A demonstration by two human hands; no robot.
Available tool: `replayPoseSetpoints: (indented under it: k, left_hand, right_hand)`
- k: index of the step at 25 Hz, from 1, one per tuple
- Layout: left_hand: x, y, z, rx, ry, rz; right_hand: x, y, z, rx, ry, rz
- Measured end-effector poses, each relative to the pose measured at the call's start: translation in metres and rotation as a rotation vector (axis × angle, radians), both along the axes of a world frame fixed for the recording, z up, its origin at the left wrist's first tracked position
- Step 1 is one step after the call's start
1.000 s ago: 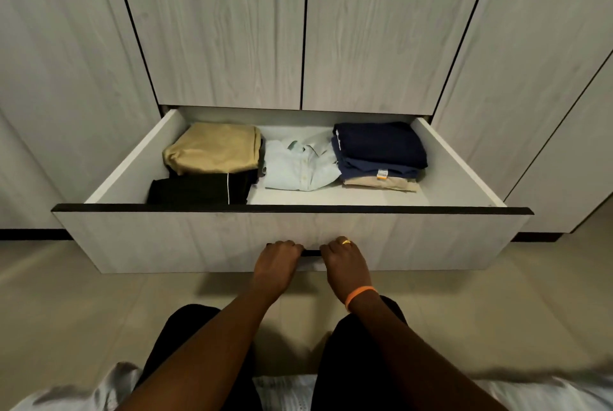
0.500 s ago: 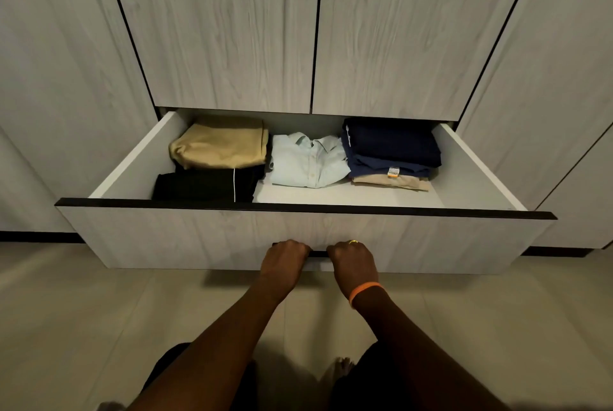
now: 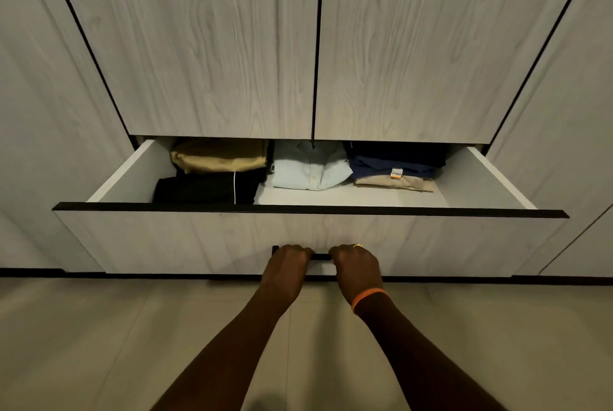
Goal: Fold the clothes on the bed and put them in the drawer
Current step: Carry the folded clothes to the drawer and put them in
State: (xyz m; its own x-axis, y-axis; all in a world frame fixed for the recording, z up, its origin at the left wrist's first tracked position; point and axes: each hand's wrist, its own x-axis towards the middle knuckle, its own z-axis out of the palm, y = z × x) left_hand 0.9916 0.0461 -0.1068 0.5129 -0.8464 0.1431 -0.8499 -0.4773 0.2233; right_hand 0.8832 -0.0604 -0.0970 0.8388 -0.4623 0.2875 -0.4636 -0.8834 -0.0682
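Both hands on the drawer handle, drawer partly open, folded clothes inside.
Left hand (image 3: 288, 266) and right hand (image 3: 356, 266) each have fingers curled over the dark handle (image 3: 320, 256) on the drawer (image 3: 199, 241) front. Inside: tan garment (image 3: 219, 158) on a black one (image 3: 205, 190) at left, pale blue shirt (image 3: 310, 172) in the middle, navy stack (image 3: 394, 162) over a beige piece (image 3: 394, 183) at right. Orange wristband (image 3: 367, 298) on right wrist.

Inside the drawer (image 3: 139, 175), bare floor lies at 6 o'clock of the pale shirt (image 3: 310, 170); cabinet doors (image 3: 232, 46) overhang the folded stacks at 12.
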Motion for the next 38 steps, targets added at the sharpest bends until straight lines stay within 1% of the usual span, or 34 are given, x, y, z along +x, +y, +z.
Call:
replayPoseSetpoints:
  k: [2,4,6,9,11,12,14,15,17,20,22,24,26,30,33,35,36,38]
  left_hand:
    - [0.018,-0.016,-0.001,-0.030,0.016,0.013]
    - [0.035,-0.028,-0.002,-0.059,0.078,0.048]
    - [0.055,-0.048,-0.001,-0.015,0.070,0.048]
    - [0.095,-0.090,0.013,0.023,0.164,0.120]
    - [0.119,-0.109,0.024,0.124,0.129,0.148]
    - [0.129,-0.116,0.024,0.126,0.124,0.143]
    - [0.145,-0.125,0.018,0.024,0.111,0.127]
    - [0.151,-0.128,0.015,0.006,0.093,0.113]
    - [0.173,-0.143,0.009,0.011,0.059,0.054]
    - [0.194,-0.161,0.009,-0.015,0.081,0.040]
    - [0.201,-0.167,0.008,0.002,0.092,0.023]
    - [0.206,-0.170,0.011,0.026,0.102,0.045]
    - [0.211,-0.175,0.012,-0.003,0.091,0.043]
    - [0.215,-0.175,0.006,-0.063,0.084,0.024]
    - [0.216,-0.176,0.003,-0.059,0.082,0.031]
    - [0.207,-0.171,-0.001,-0.050,0.060,0.023]
    - [0.199,-0.166,-0.004,-0.028,0.024,0.032]
    - [0.181,-0.157,0.003,0.028,-0.052,0.043]
  right_hand:
    - [0.018,-0.017,-0.001,0.009,0.002,-0.010]
    - [0.037,-0.035,-0.003,0.008,-0.007,-0.009]
    - [0.059,-0.053,-0.004,0.021,-0.012,-0.020]
    - [0.090,-0.077,-0.001,0.053,0.003,-0.021]
    - [0.108,-0.091,0.002,0.057,0.000,-0.005]
    - [0.117,-0.099,0.002,0.053,0.001,-0.002]
    - [0.136,-0.117,-0.001,0.033,-0.007,0.012]
    - [0.146,-0.126,-0.001,0.030,-0.011,0.010]
    - [0.165,-0.142,-0.004,0.032,-0.008,-0.003]
    - [0.181,-0.157,-0.007,0.024,-0.019,-0.014]
    - [0.187,-0.164,-0.009,0.006,-0.007,-0.007]
    - [0.193,-0.171,-0.004,-0.020,0.051,0.000]
    - [0.199,-0.175,0.001,-0.036,0.105,-0.011]
    - [0.202,-0.178,0.001,-0.055,0.140,-0.016]
    - [0.204,-0.176,0.002,0.013,0.103,-0.038]
    - [0.199,-0.170,0.001,0.060,0.096,0.006]
    - [0.193,-0.165,-0.004,0.067,0.107,0.040]
    - [0.176,-0.156,-0.003,0.104,0.212,0.069]
